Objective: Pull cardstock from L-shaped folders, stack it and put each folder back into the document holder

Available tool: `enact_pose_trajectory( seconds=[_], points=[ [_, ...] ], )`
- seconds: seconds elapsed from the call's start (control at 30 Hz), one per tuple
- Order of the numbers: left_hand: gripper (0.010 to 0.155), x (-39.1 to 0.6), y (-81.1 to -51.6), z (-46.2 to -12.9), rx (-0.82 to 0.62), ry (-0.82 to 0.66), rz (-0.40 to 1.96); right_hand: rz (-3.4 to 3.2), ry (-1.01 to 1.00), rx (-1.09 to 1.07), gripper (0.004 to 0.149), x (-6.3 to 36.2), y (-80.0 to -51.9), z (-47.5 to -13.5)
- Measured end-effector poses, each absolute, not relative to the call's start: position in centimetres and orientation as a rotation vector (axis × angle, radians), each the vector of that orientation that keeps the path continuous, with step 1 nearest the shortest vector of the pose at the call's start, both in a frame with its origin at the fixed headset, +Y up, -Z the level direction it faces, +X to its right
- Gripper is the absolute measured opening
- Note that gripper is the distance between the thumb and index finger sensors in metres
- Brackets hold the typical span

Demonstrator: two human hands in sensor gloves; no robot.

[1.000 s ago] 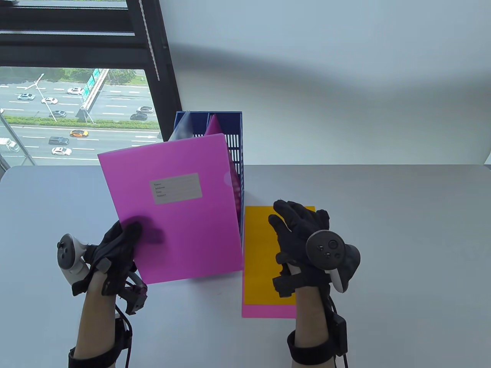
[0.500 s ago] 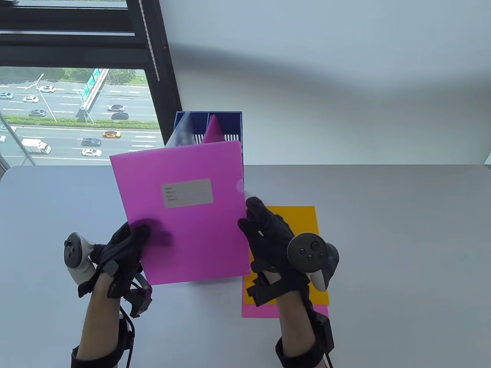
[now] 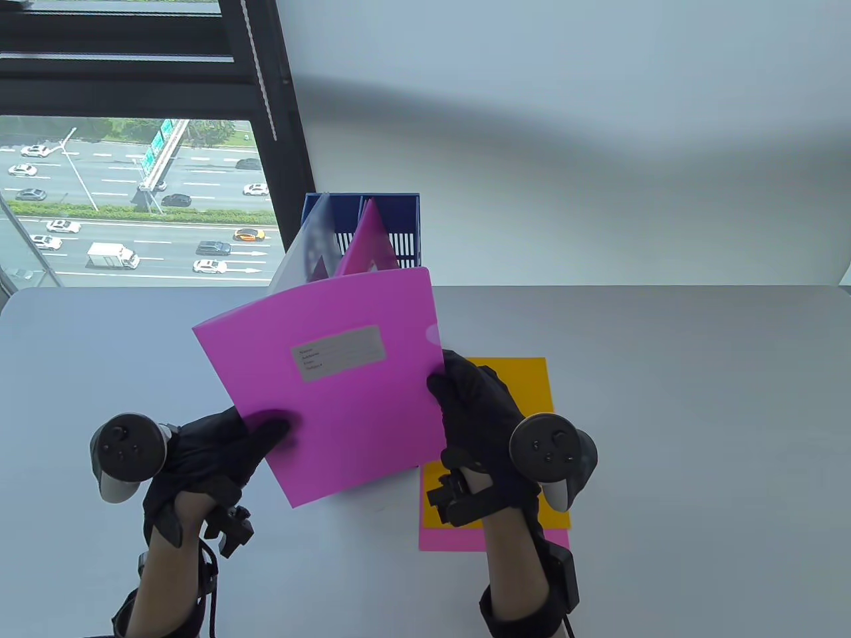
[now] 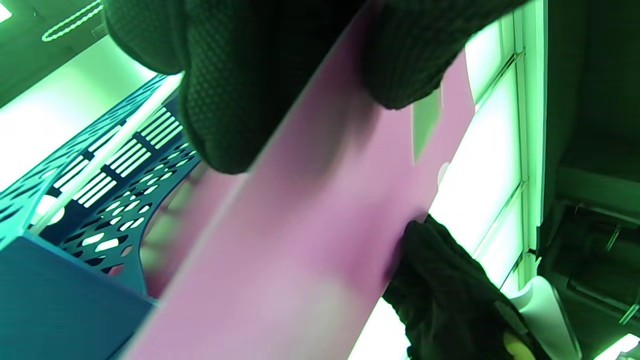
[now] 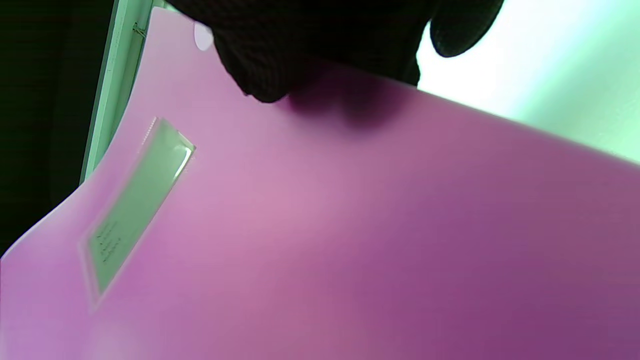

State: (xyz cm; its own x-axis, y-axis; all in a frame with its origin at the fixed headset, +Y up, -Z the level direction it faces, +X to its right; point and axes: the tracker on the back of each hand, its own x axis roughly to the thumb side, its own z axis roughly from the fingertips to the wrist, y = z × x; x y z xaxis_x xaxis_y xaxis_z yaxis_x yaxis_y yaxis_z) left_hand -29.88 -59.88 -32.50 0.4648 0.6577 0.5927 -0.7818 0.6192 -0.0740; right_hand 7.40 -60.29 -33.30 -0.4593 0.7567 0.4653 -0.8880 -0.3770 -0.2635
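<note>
A pink L-shaped folder [image 3: 346, 392] with a grey label is held tilted above the table, in front of the blue document holder [image 3: 392, 222]. My left hand [image 3: 219, 452] pinches its lower left corner, thumb on the front. At the folder's right edge my right hand [image 3: 465, 405] grips it with thumb and fingers. The wrist views show the same folder [image 4: 300, 225] [image 5: 320, 225] filling the frame under dark fingertips [image 4: 240, 100] [image 5: 270, 65]. On the table lies the stack: an orange sheet [image 3: 525, 379] over a pink sheet [image 3: 452, 538]. Whether cardstock is inside the folder cannot be seen.
The blue holder stands at the table's far edge and holds a clear folder [image 3: 306, 246] and a pink folder [image 3: 365, 242]. A window with a dark frame [image 3: 266, 100] lies behind on the left. The grey table [image 3: 698, 432] extends right.
The folder has tilted and dropped a little toward me. My right hand left the orange sheet and took hold of the folder's right edge. My left hand shifted lower and turned.
</note>
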Motion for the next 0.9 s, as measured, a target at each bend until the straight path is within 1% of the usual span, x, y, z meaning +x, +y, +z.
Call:
enact_pose_trajectory(
  seconds=[0.13, 0.3, 0.37, 0.5, 0.63, 0.73, 0.9],
  points=[
    [0.044, -29.3, -59.4, -32.1, 0.179, -0.620, 0.795, 1.985, -0.619, 0.321, 0.040, 7.7, -60.2, -33.2],
    [0.043, -29.2, -59.6, -32.3, 0.206, -0.623, 0.812, 1.979, -0.635, 0.308, 0.041, 7.8, -60.2, -33.2],
    [0.043, -29.4, -59.6, -32.3, 0.214, -0.625, 0.839, 1.965, -0.631, 0.305, 0.044, 7.8, -60.3, -33.2],
    [0.043, -29.8, -58.9, -31.7, 0.248, -0.596, 0.810, 1.933, -0.616, 0.281, 0.053, 8.3, -60.7, -33.5],
    [0.043, -30.7, -58.3, -31.0, 0.329, -0.532, 0.794, 1.916, -0.615, 0.265, 0.053, 8.8, -60.9, -33.6],
    [0.043, -31.5, -58.1, -30.7, 0.389, -0.500, 0.832, 1.910, -0.607, 0.266, 0.052, 8.8, -60.9, -33.6],
    [0.043, -32.8, -57.7, -29.8, 0.543, -0.430, 0.911, 1.922, -0.586, 0.269, 0.051, 8.5, -61.2, -33.9]
  ],
)
